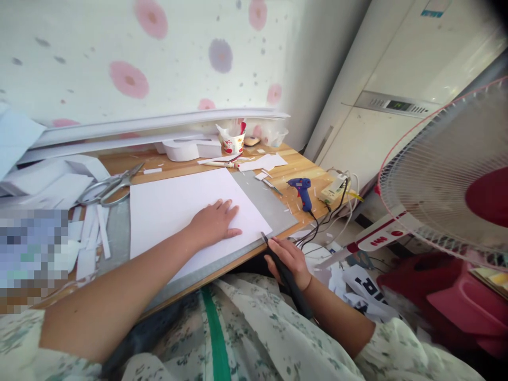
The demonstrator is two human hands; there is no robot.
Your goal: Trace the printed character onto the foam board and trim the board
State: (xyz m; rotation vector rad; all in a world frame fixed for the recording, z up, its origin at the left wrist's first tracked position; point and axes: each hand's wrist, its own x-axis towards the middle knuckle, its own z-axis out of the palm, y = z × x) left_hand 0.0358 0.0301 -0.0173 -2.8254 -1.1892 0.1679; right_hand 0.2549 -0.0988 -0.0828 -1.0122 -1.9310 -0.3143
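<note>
A large white sheet (170, 211) lies on a grey cutting mat (265, 198) at the table's front. My left hand (214, 222) rests flat on the sheet, its fingers spread. At the sheet's near right corner, my right hand (289, 259) is closed around a long black tool (291, 288). The tool's narrow tip is at that corner, and its other end runs back along my forearm. I cannot tell its exact kind. Large metal scissors (115, 188) lie left of the sheet, near several white strips (91, 233).
A blue glue gun (301, 193) lies at the right, with a power strip (334, 189) and cables beyond. Behind the sheet are a white curved form (184, 148) and a paper cup (233, 142). A fan (444, 174) and a fridge (381, 79) stand on the right.
</note>
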